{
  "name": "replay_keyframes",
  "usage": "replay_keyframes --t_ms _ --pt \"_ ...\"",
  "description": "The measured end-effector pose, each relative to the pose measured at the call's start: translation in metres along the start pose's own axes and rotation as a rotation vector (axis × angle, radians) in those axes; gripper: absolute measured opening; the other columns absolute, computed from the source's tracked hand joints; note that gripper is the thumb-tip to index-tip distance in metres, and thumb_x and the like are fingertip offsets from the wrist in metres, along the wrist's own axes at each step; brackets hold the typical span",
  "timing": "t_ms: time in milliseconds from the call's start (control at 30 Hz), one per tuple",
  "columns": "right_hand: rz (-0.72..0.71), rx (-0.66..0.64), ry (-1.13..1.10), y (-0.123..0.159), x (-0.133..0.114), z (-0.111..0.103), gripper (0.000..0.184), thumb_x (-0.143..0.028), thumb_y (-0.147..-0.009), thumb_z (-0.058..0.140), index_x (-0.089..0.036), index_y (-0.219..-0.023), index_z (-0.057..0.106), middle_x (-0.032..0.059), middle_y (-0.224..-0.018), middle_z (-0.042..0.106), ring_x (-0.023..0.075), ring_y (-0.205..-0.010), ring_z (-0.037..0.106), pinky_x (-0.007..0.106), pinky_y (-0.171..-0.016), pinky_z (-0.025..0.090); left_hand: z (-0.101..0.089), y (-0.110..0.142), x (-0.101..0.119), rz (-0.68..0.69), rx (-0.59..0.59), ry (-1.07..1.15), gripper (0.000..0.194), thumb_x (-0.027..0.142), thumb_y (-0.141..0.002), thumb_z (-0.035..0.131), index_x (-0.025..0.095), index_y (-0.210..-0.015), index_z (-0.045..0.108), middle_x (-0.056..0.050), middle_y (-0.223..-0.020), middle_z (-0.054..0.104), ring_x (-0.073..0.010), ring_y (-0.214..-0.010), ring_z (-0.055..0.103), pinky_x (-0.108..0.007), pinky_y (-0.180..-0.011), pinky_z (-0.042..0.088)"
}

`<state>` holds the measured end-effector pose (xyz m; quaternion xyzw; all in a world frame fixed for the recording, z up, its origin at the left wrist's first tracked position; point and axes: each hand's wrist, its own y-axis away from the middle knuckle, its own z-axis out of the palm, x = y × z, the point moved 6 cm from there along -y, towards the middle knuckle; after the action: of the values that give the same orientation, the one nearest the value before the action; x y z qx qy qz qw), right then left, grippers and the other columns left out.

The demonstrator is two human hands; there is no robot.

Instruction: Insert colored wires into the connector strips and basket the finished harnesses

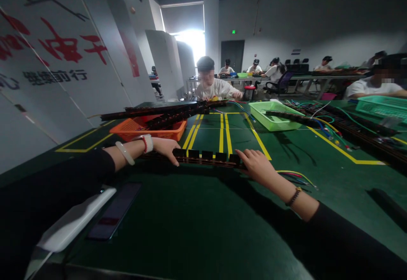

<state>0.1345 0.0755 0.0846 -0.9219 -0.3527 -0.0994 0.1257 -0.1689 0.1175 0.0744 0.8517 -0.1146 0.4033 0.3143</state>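
Observation:
A long dark strip [206, 158] with a row of black blocks on it lies across the green table [197, 216] in front of me. My left hand [165, 147] grips its left end, fingers curled over the edge. My right hand [257, 165] holds its right end, fingers wrapped round it. Thin coloured wires [295, 175] trail out to the right from under my right hand. A white bracelet and a watch sit on my left wrist, a beaded band on my right.
An orange basket [149, 130] with long dark strips stands behind my left hand, a green basket [270, 116] behind my right. A phone [116, 210] and a white object [76, 220] lie at near left. Wired strips lie at right. Several people sit at tables beyond.

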Motion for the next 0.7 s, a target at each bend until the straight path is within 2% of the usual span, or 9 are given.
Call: replay_keyframes --t_ms 133,267,333,433,500,567,633,700 --pt "-0.017 -0.061 -0.141 -0.014 -0.019 0.000 0.049 -0.027 -0.084 0.057 -0.012 -0.130 0.046 0.0123 -0.099 0.062 0.0232 -0.087 0.059 0.032 -0.073 0.044 -0.004 0.000 -0.034 -0.053 -0.061 -0.070 0.030 0.019 -0.041 0.085 0.022 -0.066 0.068 0.000 -0.070 0.068 -0.0202 -0.071 0.064 -0.025 -0.069 0.049" --pt "-0.022 -0.094 -0.242 -0.026 -0.037 -0.007 0.041 -0.029 -0.081 0.062 -0.014 -0.118 0.054 0.0103 -0.095 0.065 0.0229 -0.083 0.061 0.031 -0.071 0.043 -0.015 0.003 -0.066 -0.054 0.045 0.086 0.034 0.009 -0.036 0.085 0.021 -0.062 0.065 0.000 -0.073 0.066 -0.0191 -0.074 0.064 -0.025 -0.078 0.050" --pt "-0.006 -0.129 -0.293 -0.031 -0.041 -0.006 0.040 -0.030 -0.078 0.064 -0.015 -0.114 0.057 0.0104 -0.095 0.066 0.0226 -0.082 0.062 0.029 -0.069 0.043 -0.021 0.007 -0.078 -0.044 0.143 0.260 0.036 0.002 -0.036 0.082 0.019 -0.063 0.064 -0.003 -0.080 0.067 -0.0187 -0.081 0.066 -0.024 -0.084 0.048" --pt "0.030 -0.221 -0.427 -0.039 -0.043 0.004 0.041 -0.034 -0.074 0.068 -0.016 -0.110 0.060 0.0100 -0.094 0.067 0.0213 -0.079 0.062 0.026 -0.063 0.041 -0.026 0.020 -0.089 -0.076 0.335 0.742 0.030 0.002 -0.053 0.077 0.018 -0.076 0.065 -0.010 -0.096 0.067 -0.0186 -0.098 0.065 -0.025 -0.089 0.046" --pt "0.026 -0.303 -0.559 -0.047 -0.047 0.014 0.040 -0.037 -0.073 0.070 -0.017 -0.107 0.062 0.0083 -0.093 0.068 0.0198 -0.077 0.062 0.024 -0.060 0.040 -0.021 0.031 -0.082 -0.050 0.451 1.069 0.032 0.005 -0.065 0.071 0.018 -0.093 0.063 -0.012 -0.107 0.065 -0.0177 -0.107 0.062 -0.025 -0.089 0.047" --pt "0.003 -0.381 -0.682 -0.058 -0.058 0.022 0.038 -0.038 -0.072 0.071 -0.017 -0.103 0.064 0.0062 -0.091 0.068 0.0184 -0.074 0.062 0.023 -0.057 0.039 -0.011 0.041 -0.061 0.066 0.531 1.221 0.045 -0.002 -0.065 0.067 0.018 -0.105 0.061 -0.012 -0.114 0.062 -0.0154 -0.112 0.058 -0.020 -0.089 0.045" --pt "-0.009 -0.431 -0.746 -0.072 -0.074 0.027 0.036 -0.038 -0.071 0.072 -0.016 -0.099 0.067 0.0051 -0.086 0.069 0.0179 -0.072 0.061 0.022 -0.057 0.039 0.002 0.051 -0.029 0.261 0.634 1.186 0.058 -0.014 -0.058 0.064 0.018 -0.106 0.062 -0.009 -0.118 0.061 -0.0134 -0.114 0.057 -0.015 -0.092 0.043" --pt "0.002 -0.440 -0.771 -0.086 -0.093 0.029 0.037 -0.039 -0.070 0.072 -0.016 -0.098 0.068 0.0049 -0.083 0.069 0.0186 -0.075 0.061 0.023 -0.060 0.040 0.024 0.058 0.004 0.395 0.665 1.115 0.063 -0.018 -0.054 0.062 0.021 -0.104 0.063 -0.007 -0.122 0.059 -0.0152 -0.114 0.057 -0.020 -0.095 0.044"
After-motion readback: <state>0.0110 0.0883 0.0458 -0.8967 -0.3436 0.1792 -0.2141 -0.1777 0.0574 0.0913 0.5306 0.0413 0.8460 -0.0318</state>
